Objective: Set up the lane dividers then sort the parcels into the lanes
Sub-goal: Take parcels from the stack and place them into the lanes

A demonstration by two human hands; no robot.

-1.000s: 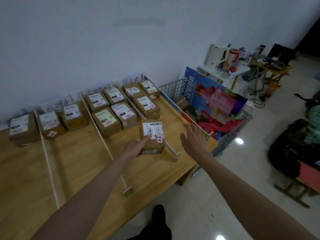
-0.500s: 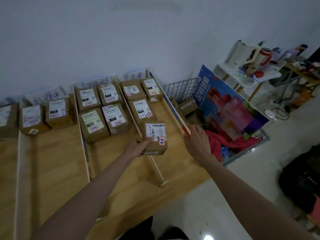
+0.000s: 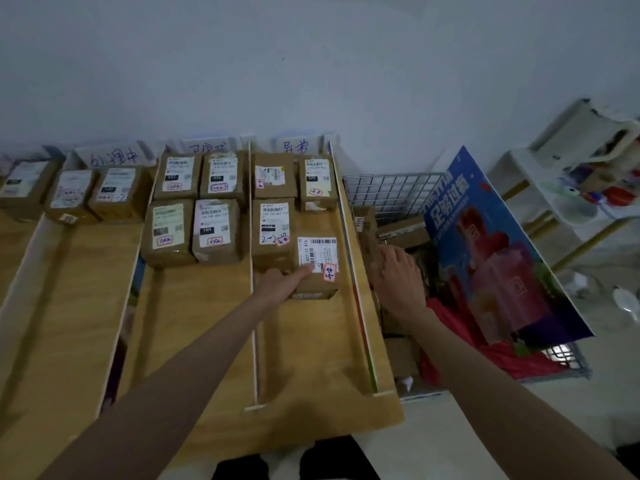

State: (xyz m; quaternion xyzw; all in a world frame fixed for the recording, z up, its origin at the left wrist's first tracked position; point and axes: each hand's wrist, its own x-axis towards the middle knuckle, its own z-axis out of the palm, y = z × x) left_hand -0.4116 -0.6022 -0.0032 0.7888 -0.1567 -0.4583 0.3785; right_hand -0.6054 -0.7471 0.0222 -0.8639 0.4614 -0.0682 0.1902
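Note:
My left hand (image 3: 278, 285) grips a brown labelled parcel (image 3: 320, 263), thumb on its white label, low in the rightmost lane between two white dividers (image 3: 254, 327) (image 3: 351, 244). Three other parcels (image 3: 273, 233) lie further back in that lane. Several parcels (image 3: 194, 216) fill the back of the middle lane, and more (image 3: 117, 194) sit to the left. My right hand (image 3: 398, 282) reaches over the table edge into a wire basket (image 3: 391, 183), fingers spread and touching a brown parcel (image 3: 375, 263) there.
Handwritten lane signs (image 3: 296, 145) lean on the wall behind the lanes. A blue and pink poster board (image 3: 502, 258) leans across the basket over red cloth (image 3: 519, 362). More cardboard boxes (image 3: 401, 233) lie in the basket. A white rack (image 3: 571, 161) stands at the right.
My left hand carried the parcel forward and right, down into the rightmost lane beside the others. My right hand moved past the table edge into the basket.

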